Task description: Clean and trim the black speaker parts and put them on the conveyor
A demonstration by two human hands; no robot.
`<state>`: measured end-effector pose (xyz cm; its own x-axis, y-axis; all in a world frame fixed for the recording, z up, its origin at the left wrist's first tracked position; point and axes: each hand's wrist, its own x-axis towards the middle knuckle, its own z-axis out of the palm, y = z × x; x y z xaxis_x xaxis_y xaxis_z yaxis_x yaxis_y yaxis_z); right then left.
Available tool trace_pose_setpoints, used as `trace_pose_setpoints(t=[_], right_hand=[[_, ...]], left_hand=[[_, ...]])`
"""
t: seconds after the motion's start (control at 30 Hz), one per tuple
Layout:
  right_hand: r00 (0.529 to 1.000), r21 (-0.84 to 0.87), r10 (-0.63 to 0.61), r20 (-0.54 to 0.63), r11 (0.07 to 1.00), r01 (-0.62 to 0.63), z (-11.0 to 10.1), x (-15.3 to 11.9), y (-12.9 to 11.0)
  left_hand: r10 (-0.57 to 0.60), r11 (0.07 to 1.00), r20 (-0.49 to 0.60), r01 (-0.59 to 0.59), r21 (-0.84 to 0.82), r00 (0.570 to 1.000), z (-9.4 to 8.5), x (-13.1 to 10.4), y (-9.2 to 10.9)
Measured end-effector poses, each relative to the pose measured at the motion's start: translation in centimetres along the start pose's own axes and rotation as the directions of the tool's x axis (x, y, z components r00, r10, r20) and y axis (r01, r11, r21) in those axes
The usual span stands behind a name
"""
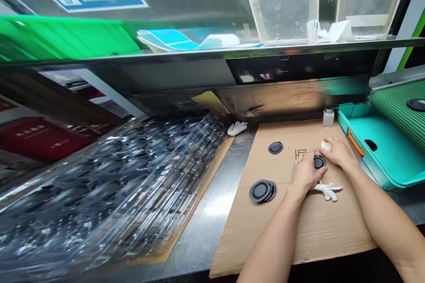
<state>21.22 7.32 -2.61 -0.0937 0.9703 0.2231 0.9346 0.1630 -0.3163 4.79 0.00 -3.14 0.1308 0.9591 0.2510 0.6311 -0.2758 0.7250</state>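
"So, what do the 2 hands have?"

"The left hand (pixel 305 171) has its fingers curled narrowly around a black round disc (pixel 319 162) with a raised rim, holding it near the right edge of the cardboard sheet (pixel 265 234). The right hand (pixel 338 151) pinches a small cream pad (pixel 326 145), just beside that disc. I cannot tell whether the pad touches it."

"And the other discs?"

"1 lone disc (pixel 275 147) lies towards the sheet's far left corner. Nearer, by its left edge, an overlapping stack (pixel 261 191) shows at least 3. Another disc (pixel 416 105) sits on the green conveyor belt (pixel 398 101), beyond the sheet's far right corner."

"How far along does it look?"

"Midway through handling 1 disc, I'd judge. The lone disc and the stack lie apart, out of the hands, but nothing marks which are finished and which are waiting, so I can't count what's left."

"Anything else around?"

"A small bottle (pixel 328 117) stands by the sheet's far right corner, beside the turquoise bin (pixel 398 154). 1 white crumpled piece (pixel 327 190) lies just below the hands. Clear plastic trays (pixel 149 177), blurred, with dark round shapes in them, fill the left side of the metal desk (pixel 215 199); I can't count those shapes either."
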Motion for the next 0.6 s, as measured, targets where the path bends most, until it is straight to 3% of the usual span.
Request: trace_pose_setpoints(t=[0.1,0.2,0.33,0.4,0.47,0.6], right_hand=[[0.998,0.033,0.056,-0.024,0.998,-0.055,0.0,0.0,0.1],[0.996,0.053,0.077,-0.033,0.996,-0.076,0.2,0.0,0.1],[0.996,0.078,0.076,-0.043,0.994,-0.073,0.8,0.0,0.0],[0.996,0.086,0.078,-0.038,0.994,-0.074,1.2,0.0,0.0],[0.996,0.092,0.077,-0.034,0.993,-0.074,1.6,0.1,0.1],[0.996,0.089,0.07,-0.046,0.994,-0.066,1.9,0.1,0.0]], left_hand=[[0.005,0.999,-0.054,-0.007,-0.038,0.999,-1.4,0.8,-0.3],[0.024,0.998,-0.135,-0.015,0.066,0.991,-5.6,2.2,-2.5],[-0.172,0.938,-0.163,0.212,0.273,0.972,-11.0,4.3,-6.8],[-0.275,0.874,-0.13,0.304,0.378,0.953,-11.8,5.2,-8.5],[-0.32,0.821,-0.072,0.314,0.477,0.945,-11.5,6.2,-9.5],[-0.258,0.824,0.0,0.22,0.522,0.966,-11.1,8.4,-10.1]])
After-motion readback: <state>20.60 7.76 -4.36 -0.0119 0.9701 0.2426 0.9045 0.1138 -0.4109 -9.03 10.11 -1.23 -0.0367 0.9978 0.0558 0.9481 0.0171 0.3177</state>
